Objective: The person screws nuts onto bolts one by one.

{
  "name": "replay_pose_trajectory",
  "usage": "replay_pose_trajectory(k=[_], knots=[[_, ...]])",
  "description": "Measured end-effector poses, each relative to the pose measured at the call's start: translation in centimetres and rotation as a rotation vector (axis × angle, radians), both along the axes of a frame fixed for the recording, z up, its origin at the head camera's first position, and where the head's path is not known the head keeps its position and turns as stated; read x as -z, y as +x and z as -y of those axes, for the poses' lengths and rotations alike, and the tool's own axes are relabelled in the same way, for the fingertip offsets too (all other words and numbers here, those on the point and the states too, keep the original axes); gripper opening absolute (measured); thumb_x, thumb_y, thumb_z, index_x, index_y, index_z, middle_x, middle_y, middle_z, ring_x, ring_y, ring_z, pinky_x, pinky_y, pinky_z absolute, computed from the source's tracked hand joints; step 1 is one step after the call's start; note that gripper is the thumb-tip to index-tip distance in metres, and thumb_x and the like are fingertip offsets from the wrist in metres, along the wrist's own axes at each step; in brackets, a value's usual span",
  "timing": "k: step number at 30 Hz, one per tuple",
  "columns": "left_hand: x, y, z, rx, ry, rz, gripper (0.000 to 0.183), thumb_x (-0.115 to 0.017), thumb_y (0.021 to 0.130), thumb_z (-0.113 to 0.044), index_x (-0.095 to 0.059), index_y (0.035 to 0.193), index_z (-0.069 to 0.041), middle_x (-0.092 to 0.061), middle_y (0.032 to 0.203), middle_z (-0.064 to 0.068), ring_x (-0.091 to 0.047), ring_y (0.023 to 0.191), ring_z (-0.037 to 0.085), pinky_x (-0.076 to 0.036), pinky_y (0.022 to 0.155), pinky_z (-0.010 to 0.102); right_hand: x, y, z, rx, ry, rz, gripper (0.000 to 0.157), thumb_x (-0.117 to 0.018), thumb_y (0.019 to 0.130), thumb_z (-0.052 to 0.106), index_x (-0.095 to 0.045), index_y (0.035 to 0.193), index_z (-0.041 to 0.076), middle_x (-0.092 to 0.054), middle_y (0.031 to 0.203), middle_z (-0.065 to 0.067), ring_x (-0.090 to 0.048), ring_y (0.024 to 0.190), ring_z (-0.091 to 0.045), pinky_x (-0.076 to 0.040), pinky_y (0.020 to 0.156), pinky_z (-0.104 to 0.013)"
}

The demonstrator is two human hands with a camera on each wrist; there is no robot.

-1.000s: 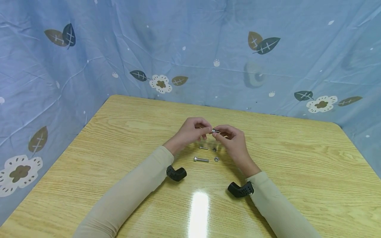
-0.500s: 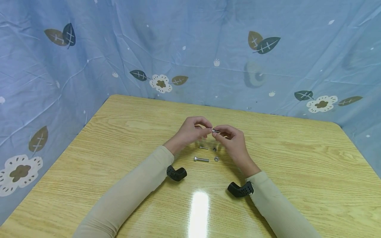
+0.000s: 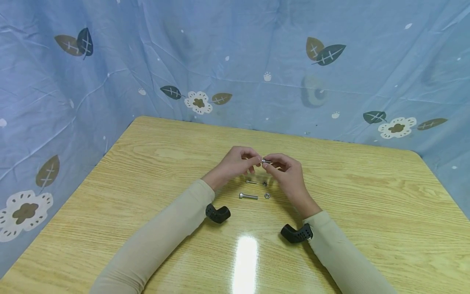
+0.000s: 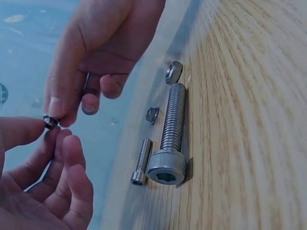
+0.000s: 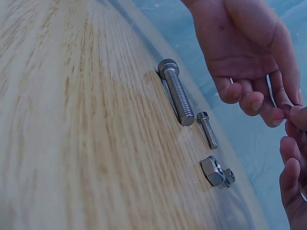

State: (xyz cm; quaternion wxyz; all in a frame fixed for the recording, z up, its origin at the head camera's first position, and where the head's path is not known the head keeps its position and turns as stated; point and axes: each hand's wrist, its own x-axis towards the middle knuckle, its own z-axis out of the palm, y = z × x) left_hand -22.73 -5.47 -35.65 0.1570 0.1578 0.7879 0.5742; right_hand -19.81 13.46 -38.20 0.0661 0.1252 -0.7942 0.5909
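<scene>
In the head view, my left hand (image 3: 238, 161) and right hand (image 3: 288, 173) meet above the far middle of the table. Between their fingertips is a small metal bolt (image 3: 266, 161), its shank pointing toward the right palm. The left thumb and forefinger pinch its left end, while the right thumb and fingers grip it from the other side. I cannot tell whether a nut sits on it. Below the hands lie a large socket-head bolt (image 4: 173, 127), a smaller bolt (image 4: 141, 162), a larger nut (image 5: 212, 170) and a smaller nut (image 5: 230, 178).
The wooden table (image 3: 176, 228) runs back to a blue patterned curtain (image 3: 235, 53). A black wrist camera mount (image 3: 218, 214) sits on the left sleeve, another mount (image 3: 296, 234) on the right. Bright glare (image 3: 245, 261) shows near the front.
My left thumb and fingers shift slightly at the bolt's end, while the right hand keeps nearly the same place. The bolts and nuts on the table stay where they were.
</scene>
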Motion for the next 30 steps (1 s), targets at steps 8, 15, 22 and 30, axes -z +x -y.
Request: replay_pose_trajectory(k=[8, 15, 22, 30], knots=[[-0.19, 0.13, -0.06, -0.014, 0.014, 0.015, 0.016, -0.059, 0.097, -0.024, -0.071, 0.103, -0.014, -0.069, 0.105, 0.016, -0.065, 0.088, 0.036, -0.053, 0.069, 0.038, 0.2, -0.15, -0.03, 0.013, 0.025, -0.004, 0.024, -0.069, 0.091, 0.025, -0.07, 0.11, 0.009, -0.067, 0.104, 0.0, -0.063, 0.083, -0.008, -0.051, 0.071, -0.023], [-0.19, 0.02, -0.05, -0.038, 0.023, 0.03, 0.013, -0.063, 0.095, -0.023, -0.072, 0.102, -0.015, -0.069, 0.105, 0.017, -0.067, 0.089, 0.036, -0.053, 0.07, 0.04, 0.46, -0.29, -0.04, 0.008, 0.023, -0.009, 0.024, -0.071, 0.089, 0.026, -0.071, 0.108, 0.011, -0.067, 0.103, 0.005, -0.063, 0.084, -0.009, -0.051, 0.069, -0.025], [-0.16, -0.06, 0.04, -0.033, 0.042, 0.029, 0.013, -0.064, 0.095, -0.023, -0.071, 0.101, -0.015, -0.07, 0.106, 0.017, -0.066, 0.09, 0.036, -0.053, 0.071, 0.041, 0.26, -0.3, -0.06, 0.006, 0.039, -0.006, 0.024, -0.07, 0.09, 0.025, -0.07, 0.108, 0.01, -0.067, 0.108, -0.004, -0.063, 0.085, -0.01, -0.051, 0.07, -0.025], [-0.22, -0.29, 0.41, -0.115, 0.033, 0.027, 0.011, -0.068, 0.092, -0.024, -0.072, 0.098, -0.017, -0.069, 0.105, 0.018, -0.066, 0.091, 0.036, -0.054, 0.074, 0.044, -0.21, -0.39, -0.58, 0.04, 0.081, 0.025, 0.029, -0.069, 0.09, 0.03, -0.069, 0.112, 0.011, -0.067, 0.109, -0.004, -0.062, 0.086, -0.011, -0.05, 0.071, -0.027]])
